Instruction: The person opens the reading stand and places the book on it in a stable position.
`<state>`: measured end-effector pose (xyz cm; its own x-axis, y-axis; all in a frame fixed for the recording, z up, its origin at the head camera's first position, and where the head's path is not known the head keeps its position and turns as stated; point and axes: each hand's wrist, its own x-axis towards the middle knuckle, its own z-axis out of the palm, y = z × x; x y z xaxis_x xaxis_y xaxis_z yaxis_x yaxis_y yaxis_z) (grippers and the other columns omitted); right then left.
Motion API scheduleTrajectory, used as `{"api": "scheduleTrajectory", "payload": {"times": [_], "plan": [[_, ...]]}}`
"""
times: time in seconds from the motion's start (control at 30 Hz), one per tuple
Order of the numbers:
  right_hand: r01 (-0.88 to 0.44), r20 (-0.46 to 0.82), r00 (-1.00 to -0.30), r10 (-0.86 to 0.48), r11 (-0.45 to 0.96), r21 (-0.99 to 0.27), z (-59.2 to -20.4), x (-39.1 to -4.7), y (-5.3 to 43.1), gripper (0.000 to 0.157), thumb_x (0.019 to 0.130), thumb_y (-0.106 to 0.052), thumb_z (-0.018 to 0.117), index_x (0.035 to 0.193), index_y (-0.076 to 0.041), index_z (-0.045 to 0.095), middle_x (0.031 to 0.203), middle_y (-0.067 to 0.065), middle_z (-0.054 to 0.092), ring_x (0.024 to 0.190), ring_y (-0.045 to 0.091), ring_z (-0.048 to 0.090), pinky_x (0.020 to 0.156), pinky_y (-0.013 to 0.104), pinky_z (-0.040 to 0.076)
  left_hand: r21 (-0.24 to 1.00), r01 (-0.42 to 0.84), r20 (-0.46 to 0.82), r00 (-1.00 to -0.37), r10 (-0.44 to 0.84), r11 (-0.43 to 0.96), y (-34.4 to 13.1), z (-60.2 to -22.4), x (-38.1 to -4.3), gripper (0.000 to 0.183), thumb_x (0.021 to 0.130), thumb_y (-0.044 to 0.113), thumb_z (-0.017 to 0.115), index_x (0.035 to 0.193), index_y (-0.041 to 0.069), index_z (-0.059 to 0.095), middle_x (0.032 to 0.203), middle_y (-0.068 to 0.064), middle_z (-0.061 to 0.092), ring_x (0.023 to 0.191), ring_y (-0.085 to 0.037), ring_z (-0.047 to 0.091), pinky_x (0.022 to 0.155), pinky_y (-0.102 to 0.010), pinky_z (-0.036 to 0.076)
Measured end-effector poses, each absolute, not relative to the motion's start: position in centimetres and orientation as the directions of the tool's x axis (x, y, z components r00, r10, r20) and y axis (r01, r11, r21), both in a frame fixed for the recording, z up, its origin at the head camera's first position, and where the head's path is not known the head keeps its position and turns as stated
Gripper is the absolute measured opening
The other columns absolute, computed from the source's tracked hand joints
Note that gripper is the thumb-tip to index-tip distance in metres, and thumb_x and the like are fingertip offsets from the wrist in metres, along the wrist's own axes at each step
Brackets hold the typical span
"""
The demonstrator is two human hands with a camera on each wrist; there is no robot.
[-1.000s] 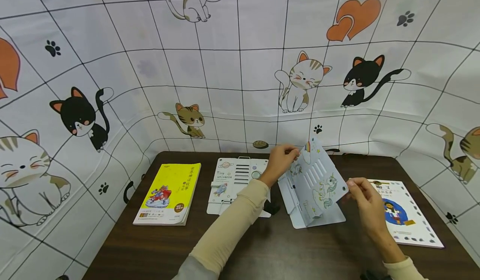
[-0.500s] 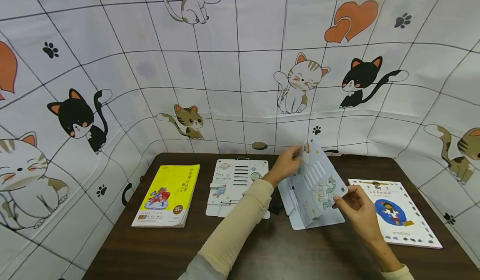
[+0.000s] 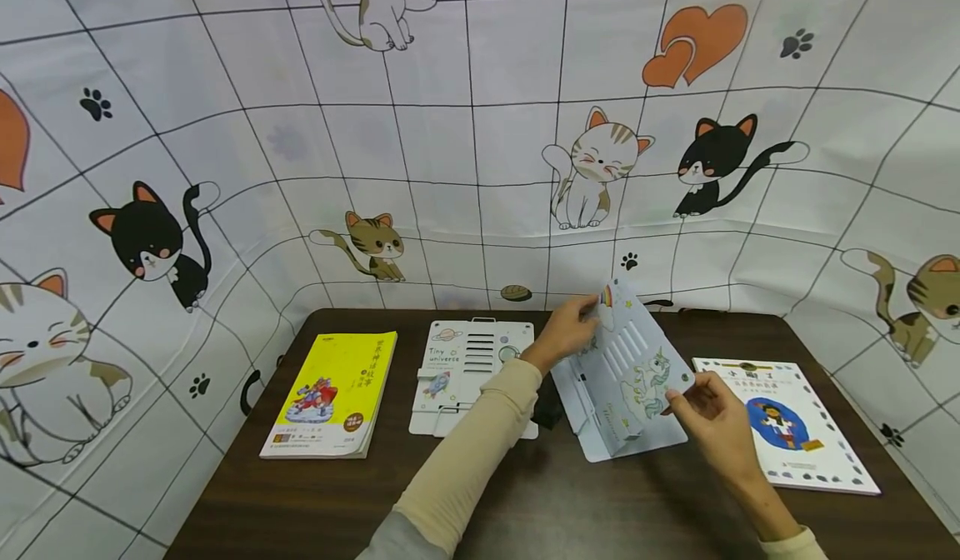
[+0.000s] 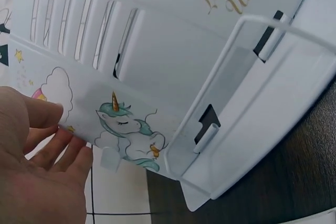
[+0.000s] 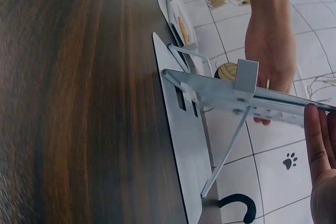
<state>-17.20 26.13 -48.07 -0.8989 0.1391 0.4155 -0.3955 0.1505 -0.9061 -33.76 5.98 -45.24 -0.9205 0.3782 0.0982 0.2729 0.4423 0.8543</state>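
A white metal book stand with unicorn drawings stands unfolded on the table, its slotted panel tilted up from the base plate. My left hand holds the panel's left edge, thumb in front and fingers behind, as the left wrist view shows near the unicorn drawing. On the opposite edge, below the corner, my right hand pinches the panel between thumb and fingers. A thin wire prop runs from behind the panel to the base in the right wrist view.
Left of this stand lies a second, folded white book stand, partly behind my left forearm. A thick yellow book lies at the far left. At the right lies a white book with a blue circle. A cat-print cloth hangs behind the table.
My right hand has shifted left and slightly down from the panel's corner, and its thumb now lies over the front. My left hand keeps the left edge; the stand stays about the same.
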Motion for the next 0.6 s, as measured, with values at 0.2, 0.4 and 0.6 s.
{"api": "scheduleTrajectory", "payload": {"times": [0.2,0.4,0.6], "plan": [[-0.355,0.387,-0.902,0.191,0.178,-0.918,-48.0,-17.6,26.7,0.016,0.098,0.012,0.065,0.107,0.011,0.052,0.091,-0.006,0.068,0.079,0.004,0.071,0.069,0.017,0.06,0.888,0.248,0.121,-0.939,0.323,0.387,4.9,-45.4,-33.8,0.041,0.11,0.01,0.054,0.151,0.006,0.057,0.148,-0.013,0.061,0.135,-0.027,0.061,0.113,-0.038,0.052],[-0.338,0.368,-0.897,0.246,0.155,-0.928,-47.9,-18.4,27.4,0.016,0.097,0.013,0.067,0.105,0.014,0.053,0.093,-0.009,0.069,0.089,-0.003,0.07,0.072,0.015,0.061,0.908,0.226,0.138,-0.956,0.259,0.352,3.8,-46.0,-34.2,0.034,0.107,0.007,0.06,0.14,0.006,0.063,0.138,-0.012,0.067,0.126,-0.026,0.064,0.107,-0.037,0.054],[-0.288,0.365,-0.891,0.27,0.287,-0.914,-47.5,-19.2,28.0,0.018,0.099,0.008,0.067,0.109,0.014,0.055,0.098,-0.016,0.066,0.098,-0.01,0.067,0.079,0.008,0.057,0.905,0.238,0.167,-0.961,0.219,0.353,3.2,-46.4,-34.4,0.03,0.101,0.008,0.071,0.13,0.006,0.067,0.125,-0.011,0.07,0.116,-0.024,0.068,0.101,-0.032,0.056]]}}
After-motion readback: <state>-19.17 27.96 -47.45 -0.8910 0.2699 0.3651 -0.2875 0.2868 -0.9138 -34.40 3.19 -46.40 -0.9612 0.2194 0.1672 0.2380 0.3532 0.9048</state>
